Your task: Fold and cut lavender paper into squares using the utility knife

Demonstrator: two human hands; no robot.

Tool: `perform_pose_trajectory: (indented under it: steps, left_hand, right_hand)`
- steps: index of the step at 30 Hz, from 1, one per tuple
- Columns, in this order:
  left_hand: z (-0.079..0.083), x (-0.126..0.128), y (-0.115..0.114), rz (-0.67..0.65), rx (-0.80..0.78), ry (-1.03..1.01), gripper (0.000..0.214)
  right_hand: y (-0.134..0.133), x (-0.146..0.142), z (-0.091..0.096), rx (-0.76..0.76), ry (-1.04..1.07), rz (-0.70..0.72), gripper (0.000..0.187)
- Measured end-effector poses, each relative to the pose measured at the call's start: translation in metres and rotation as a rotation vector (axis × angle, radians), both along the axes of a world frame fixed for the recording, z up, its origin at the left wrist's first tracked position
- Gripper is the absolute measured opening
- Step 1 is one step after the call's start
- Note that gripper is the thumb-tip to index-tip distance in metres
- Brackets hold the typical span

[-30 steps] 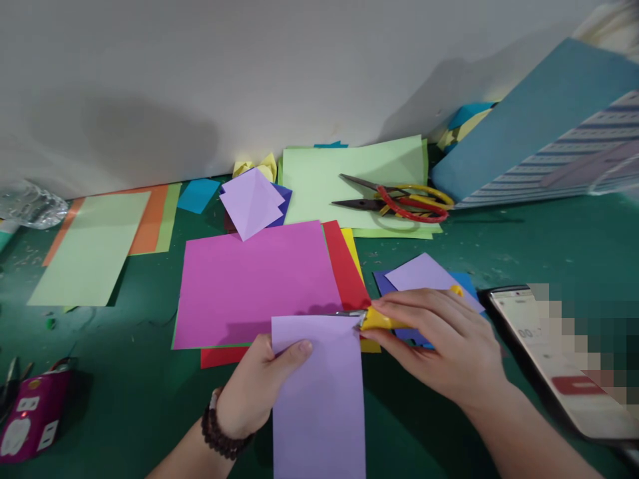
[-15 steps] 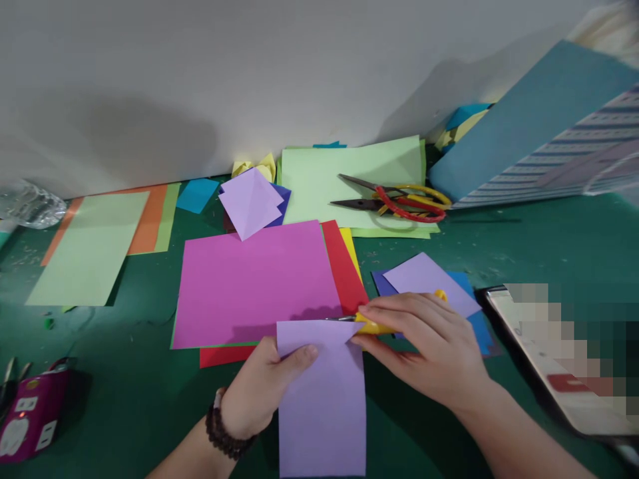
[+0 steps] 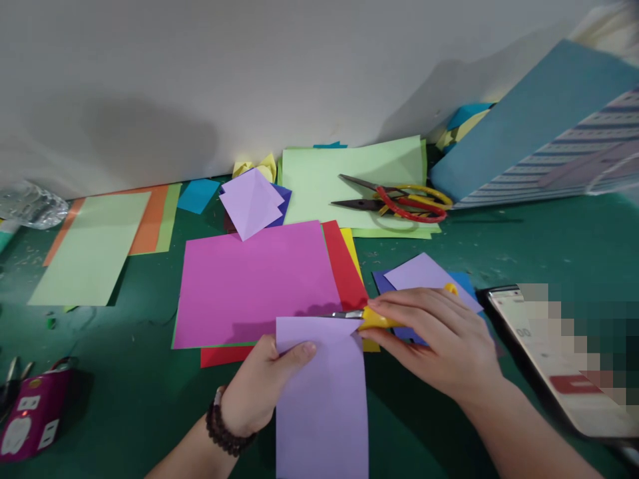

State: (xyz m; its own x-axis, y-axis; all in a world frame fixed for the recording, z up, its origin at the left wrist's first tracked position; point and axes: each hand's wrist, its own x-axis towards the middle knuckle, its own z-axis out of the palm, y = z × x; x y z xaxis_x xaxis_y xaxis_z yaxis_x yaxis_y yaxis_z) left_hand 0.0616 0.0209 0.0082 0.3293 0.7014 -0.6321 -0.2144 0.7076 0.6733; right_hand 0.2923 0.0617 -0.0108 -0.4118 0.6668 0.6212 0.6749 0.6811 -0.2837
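Note:
A sheet of purple paper (image 3: pixel 322 412) hangs lengthwise in front of me, its top edge level. My left hand (image 3: pixel 272 379) is closed on its left side, thumb on the front face and the other fingers behind. My right hand (image 3: pixel 436 339) grips yellow-handled scissors (image 3: pixel 379 319) at the paper's upper right corner. Their metal blades lie along the top edge, partly behind the paper, and the corner strip bends slightly there. Just beyond the sheet lies a stack of magenta paper (image 3: pixel 254 286), with red paper (image 3: pixel 344 263) and yellow sheets showing under it.
Red- and yellow-handled scissors (image 3: pixel 412 203) rest on pale green paper (image 3: pixel 349 173) at the back. Purple and blue squares (image 3: pixel 429 276) lie near a phone (image 3: pixel 564 372) on the right. Left are more sheets (image 3: pixel 90 246) and a magenta power socket (image 3: pixel 34 416). A striped blue bag (image 3: pixel 539 126) stands back right.
My right hand and the scissors have shifted slightly right and up along the paper's top edge, and more of the blades shows. My left hand keeps its hold almost unmoved.

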Motion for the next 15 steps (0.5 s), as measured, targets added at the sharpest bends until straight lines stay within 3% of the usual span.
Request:
perform_pose_trajectory:
  steps: [7, 15]
  left_hand:
    - [0.0016, 0.0002, 0.0022, 0.010, -0.004, 0.001, 0.028]
    - [0.0012, 0.0037, 0.0000, 0.006, -0.004, -0.045, 0.041]
  right_hand:
    - [-0.0003, -0.0001, -0.0006, 0.005, 0.014, 0.009, 0.024]
    - [-0.0005, -0.0016, 0.0002, 0.001, 0.018, 0.036, 0.024]
